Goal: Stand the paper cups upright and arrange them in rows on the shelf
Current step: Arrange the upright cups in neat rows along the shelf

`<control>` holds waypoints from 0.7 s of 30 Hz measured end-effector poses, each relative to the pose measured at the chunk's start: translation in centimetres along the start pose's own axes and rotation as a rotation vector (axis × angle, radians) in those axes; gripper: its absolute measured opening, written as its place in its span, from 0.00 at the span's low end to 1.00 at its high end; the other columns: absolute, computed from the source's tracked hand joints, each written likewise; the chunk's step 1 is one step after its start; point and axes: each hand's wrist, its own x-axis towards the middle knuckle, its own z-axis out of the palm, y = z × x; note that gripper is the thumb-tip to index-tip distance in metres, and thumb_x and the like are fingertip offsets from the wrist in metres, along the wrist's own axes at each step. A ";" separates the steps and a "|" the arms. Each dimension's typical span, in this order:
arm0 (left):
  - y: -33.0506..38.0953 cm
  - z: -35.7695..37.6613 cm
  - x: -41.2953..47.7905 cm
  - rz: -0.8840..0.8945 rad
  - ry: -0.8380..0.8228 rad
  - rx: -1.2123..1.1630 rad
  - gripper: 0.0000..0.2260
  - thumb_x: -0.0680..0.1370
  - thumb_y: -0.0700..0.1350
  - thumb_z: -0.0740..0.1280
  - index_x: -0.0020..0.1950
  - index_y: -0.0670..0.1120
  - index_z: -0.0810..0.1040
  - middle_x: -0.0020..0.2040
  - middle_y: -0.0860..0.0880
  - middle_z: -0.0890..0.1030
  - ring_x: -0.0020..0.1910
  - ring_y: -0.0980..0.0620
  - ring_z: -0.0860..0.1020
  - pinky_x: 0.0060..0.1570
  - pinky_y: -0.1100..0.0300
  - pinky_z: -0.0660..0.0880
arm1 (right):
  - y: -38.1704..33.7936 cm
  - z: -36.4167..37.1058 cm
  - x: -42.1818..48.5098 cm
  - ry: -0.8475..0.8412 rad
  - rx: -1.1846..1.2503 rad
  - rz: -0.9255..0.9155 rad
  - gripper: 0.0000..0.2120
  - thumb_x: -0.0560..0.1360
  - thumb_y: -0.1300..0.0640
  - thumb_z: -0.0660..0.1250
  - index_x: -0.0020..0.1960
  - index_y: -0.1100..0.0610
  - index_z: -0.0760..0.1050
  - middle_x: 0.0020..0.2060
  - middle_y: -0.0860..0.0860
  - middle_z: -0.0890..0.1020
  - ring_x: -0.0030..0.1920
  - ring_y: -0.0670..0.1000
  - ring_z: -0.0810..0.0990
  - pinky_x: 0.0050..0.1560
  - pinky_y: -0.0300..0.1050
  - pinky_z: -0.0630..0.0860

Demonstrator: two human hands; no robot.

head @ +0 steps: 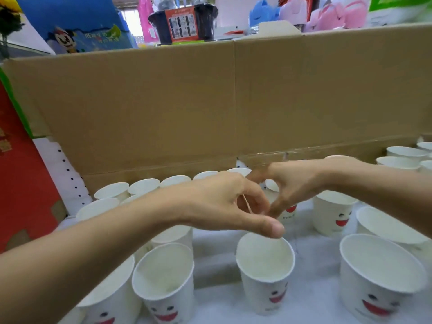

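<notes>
- Shelf (313,300) w/ white liner, tall cardboard wall (163,101) right behind it, pink bags (353,12) up top in the bg.
- paper cups: back row (145,185) runs along the cardboard, more spread loosely up front. The ones I can see clearly stand mouth-up, long axis vertical, smiley prints twd the camera.
- both hands meet over the middle cup (289,212), just behind the front cup (264,260).
- right hand (299,181) curls round that cup's top, looks like a grip.
- left hand (222,202) has its fingers curled just beside it; holding anything or not, can't tell.
- imo these are v light, thin, and crush easily. Take 'em at the rim or upper sidewall w/ a gentle pinch, no squeezing.
</notes>
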 end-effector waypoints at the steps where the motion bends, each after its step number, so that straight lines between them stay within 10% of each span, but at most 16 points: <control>1: 0.5 0.3 -0.2 -0.012 -0.031 0.033 0.23 0.66 0.68 0.70 0.57 0.59 0.79 0.49 0.63 0.79 0.50 0.65 0.76 0.52 0.59 0.76 | 0.0 0.2 0.0 0.011 0.016 -0.009 0.30 0.61 0.40 0.76 0.60 0.34 0.68 0.57 0.37 0.75 0.57 0.39 0.74 0.55 0.38 0.74; 4: 1.8 1.3 -0.5 -0.011 -0.083 0.121 0.31 0.63 0.67 0.74 0.64 0.60 0.74 0.52 0.66 0.75 0.50 0.69 0.72 0.49 0.69 0.71 | 0.2 0.5 -0.1 0.027 0.046 -0.001 0.35 0.65 0.45 0.77 0.68 0.39 0.66 0.55 0.36 0.72 0.46 0.26 0.73 0.36 0.22 0.69; 10: 1.7 1.6 -0.4 -0.003 -0.112 0.203 0.30 0.65 0.60 0.77 0.65 0.59 0.74 0.56 0.62 0.75 0.53 0.61 0.73 0.49 0.69 0.71 | 0.0 1.1 -0.3 0.069 0.048 0.033 0.36 0.65 0.41 0.75 0.70 0.42 0.65 0.59 0.42 0.75 0.32 0.25 0.73 0.28 0.24 0.68; 21: -5.0 -2.3 3.3 -0.211 -0.076 0.095 0.31 0.66 0.46 0.79 0.66 0.52 0.71 0.59 0.57 0.76 0.59 0.57 0.76 0.61 0.59 0.74 | -0.4 0.9 0.4 0.126 -0.078 0.192 0.37 0.63 0.30 0.69 0.68 0.43 0.66 0.55 0.41 0.75 0.59 0.49 0.70 0.61 0.50 0.71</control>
